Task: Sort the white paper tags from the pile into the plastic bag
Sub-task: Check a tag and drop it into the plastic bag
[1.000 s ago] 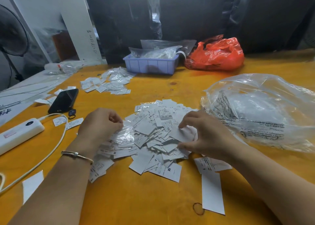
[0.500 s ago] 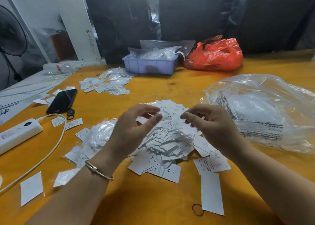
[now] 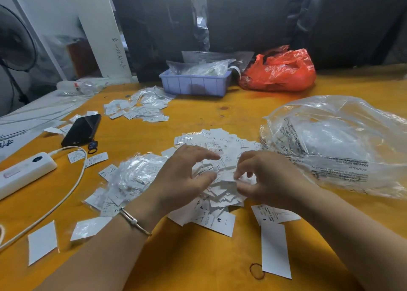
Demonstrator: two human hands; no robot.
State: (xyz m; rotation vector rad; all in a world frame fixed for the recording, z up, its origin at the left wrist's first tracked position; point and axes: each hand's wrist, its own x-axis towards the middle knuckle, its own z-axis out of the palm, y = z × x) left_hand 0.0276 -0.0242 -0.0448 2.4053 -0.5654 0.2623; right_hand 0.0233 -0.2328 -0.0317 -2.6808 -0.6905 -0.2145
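Note:
A pile of white paper tags [image 3: 222,146] with size letters lies in the middle of the orange table [image 3: 198,268]. Both my hands are over its near side. My left hand [image 3: 182,180] has its fingers loosely curved and spread, thumb and fingertips touching the tags. My right hand [image 3: 271,180] has curled fingers and thumb pinching some tags at the pile's top. A small clear plastic bag [image 3: 136,174] with tags inside lies flat just left of my left hand, untouched. A big crumpled clear bag [image 3: 343,143] sits to the right.
Loose tags [image 3: 41,242] and a long white strip [image 3: 275,249] lie near the front edge. A phone [image 3: 81,129], power strip [image 3: 24,171] and cable are at left. A second tag heap [image 3: 141,107], purple tray [image 3: 193,84] and red bag [image 3: 279,71] stand farther back.
My left hand let go of the small clear bag, swung right and came down onto the pile. My right hand rose, then closed on tags near the pile's top.

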